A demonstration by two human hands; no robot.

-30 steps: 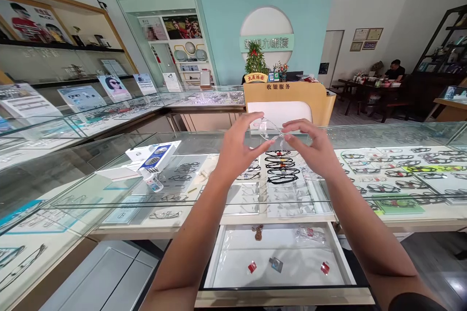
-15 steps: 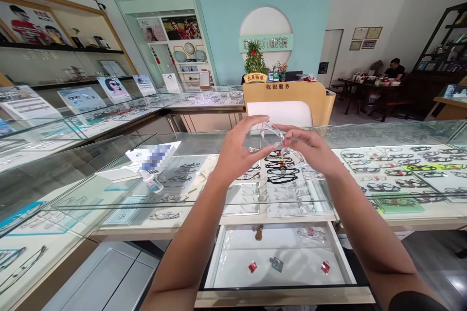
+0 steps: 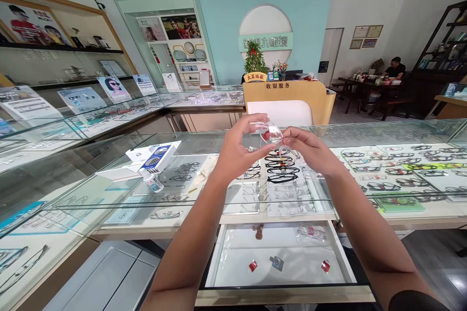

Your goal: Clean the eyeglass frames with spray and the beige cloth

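Observation:
Both hands hold a pair of clear-framed eyeglasses [image 3: 273,135] up in front of me, above the glass counter. My left hand [image 3: 241,148] curves around one lens, with thumb and forefinger at its rim. The fingertips of my right hand [image 3: 309,148] pinch the frame near its middle. The second lens hangs lower, partly hidden by the right fingers. A red patch shows at the left part of the raised lens; I cannot tell whether it is a sticker or a reflection. Behind and below the hands, several black eyeglass frames [image 3: 282,175] lie in a column inside the counter.
The glass counter [image 3: 204,206] runs across in front. An open white drawer [image 3: 233,279] holds small red packets [image 3: 326,266], a grey piece [image 3: 277,263] and a brown item [image 3: 259,232]. A small white bottle [image 3: 154,183] and blue-white box [image 3: 158,158] stand left. A person [image 3: 395,68] sits far right.
The eyeglasses have turned slightly, so the raised lens faces me more and a red patch shows on it. My hands stay nearly in place, still gripping the frame.

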